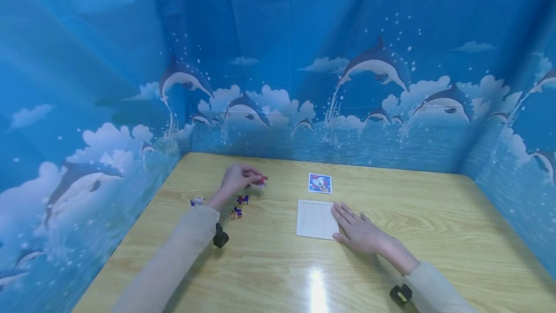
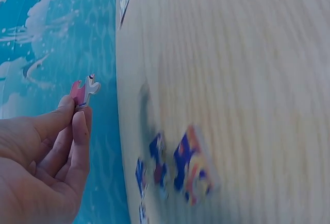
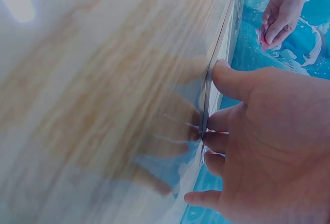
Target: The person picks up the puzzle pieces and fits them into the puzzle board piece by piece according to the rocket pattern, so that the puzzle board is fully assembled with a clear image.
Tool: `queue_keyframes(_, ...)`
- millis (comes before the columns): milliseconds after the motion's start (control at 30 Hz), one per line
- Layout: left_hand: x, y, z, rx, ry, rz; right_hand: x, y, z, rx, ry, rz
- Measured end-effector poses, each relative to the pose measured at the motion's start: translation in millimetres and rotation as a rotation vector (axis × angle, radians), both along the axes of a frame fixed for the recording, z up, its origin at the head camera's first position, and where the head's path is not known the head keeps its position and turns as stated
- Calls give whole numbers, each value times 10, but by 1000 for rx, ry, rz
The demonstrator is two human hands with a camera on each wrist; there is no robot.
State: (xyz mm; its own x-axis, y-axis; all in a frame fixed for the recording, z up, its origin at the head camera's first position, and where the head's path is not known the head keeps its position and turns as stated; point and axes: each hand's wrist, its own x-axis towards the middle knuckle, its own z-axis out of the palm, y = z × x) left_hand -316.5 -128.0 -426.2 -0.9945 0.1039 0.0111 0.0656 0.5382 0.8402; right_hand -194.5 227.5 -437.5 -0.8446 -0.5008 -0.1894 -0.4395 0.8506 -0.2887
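Note:
My left hand [image 1: 239, 177] pinches a red and white jigsaw piece [image 2: 82, 92] between thumb and fingertips, held above the table. My right hand [image 1: 358, 231] touches the right edge of a pale square puzzle board [image 1: 313, 220], its fingers nearly straight. A raised rim runs along the board, and no pieces show on it. Near my left wrist lie a purple and red piece [image 1: 243, 200], an orange and purple piece [image 1: 236, 213] and a white and purple piece [image 1: 197, 201]. Some of the table there is hidden by my left arm.
A small square picture card [image 1: 320, 183] with a blue border lies just beyond the board. The wooden table [image 1: 434, 216] meets a blue dolphin-print curtain [image 1: 282, 134] at its back and sides. Light glares off the table's front [image 1: 317, 289].

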Motion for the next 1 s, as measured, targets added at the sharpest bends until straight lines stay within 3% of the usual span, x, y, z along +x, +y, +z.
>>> queue_keyframes(200, 28, 167, -94, -29, 15, -29, -11, 3, -5, -5, 1, 0)
queue_keyframes(667, 137, 582, -252, 67, -84, -111, -8, 5, -13, -4, -4, -6)
queue_keyframes(1000, 221, 905, -334, 106, -98, -173, -6, 11, -26, -32, -1, -16)
